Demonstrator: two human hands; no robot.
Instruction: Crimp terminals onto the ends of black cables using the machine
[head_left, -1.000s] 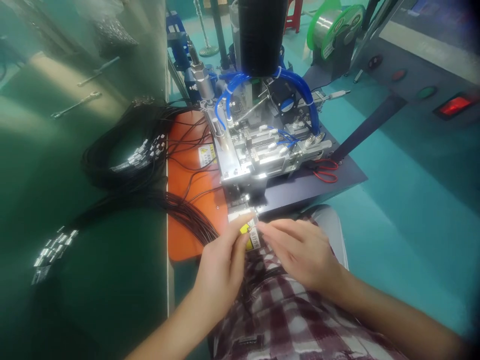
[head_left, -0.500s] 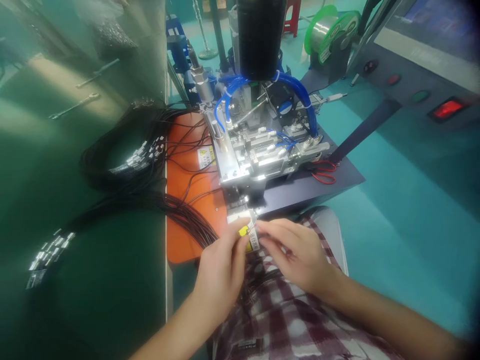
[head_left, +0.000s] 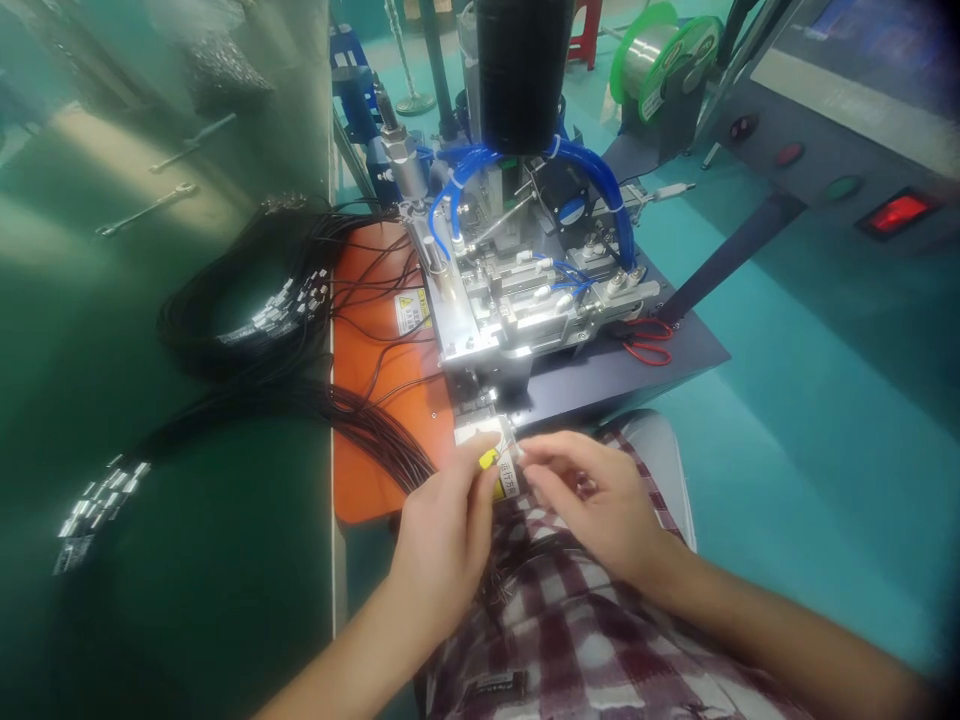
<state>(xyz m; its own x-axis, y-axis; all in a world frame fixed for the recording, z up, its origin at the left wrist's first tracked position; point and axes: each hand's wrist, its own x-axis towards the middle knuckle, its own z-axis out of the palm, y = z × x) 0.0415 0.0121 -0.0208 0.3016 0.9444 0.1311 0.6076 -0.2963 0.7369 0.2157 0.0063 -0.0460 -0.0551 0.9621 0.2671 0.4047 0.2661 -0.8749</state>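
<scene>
My left hand (head_left: pixel 450 515) pinches a small yellow piece (head_left: pixel 488 459) between thumb and fingers, with thin wires showing at its right side. Close by on the right, my right hand (head_left: pixel 600 495) has its thumb and forefinger near a small whitish part (head_left: pixel 520 452) at the ends of the wires. Beneath both hands is a white and yellow label plate (head_left: pixel 507 474) with black characters. A bundle of black cables (head_left: pixel 382 440) runs across the orange board to my left hand.
A metal machine (head_left: pixel 517 310) with blue tubes stands ahead on a dark base. Cable bundles with shiny ends (head_left: pixel 105 500) lie on the green table at left. A green wire spool (head_left: pixel 652 60) and a control panel with a red lit switch (head_left: pixel 898 213) are at right.
The thumb and forefinger of my right hand have shifted slightly, and the whitish part now shows more clearly beside them. My left hand keeps its pinch on the yellow piece.
</scene>
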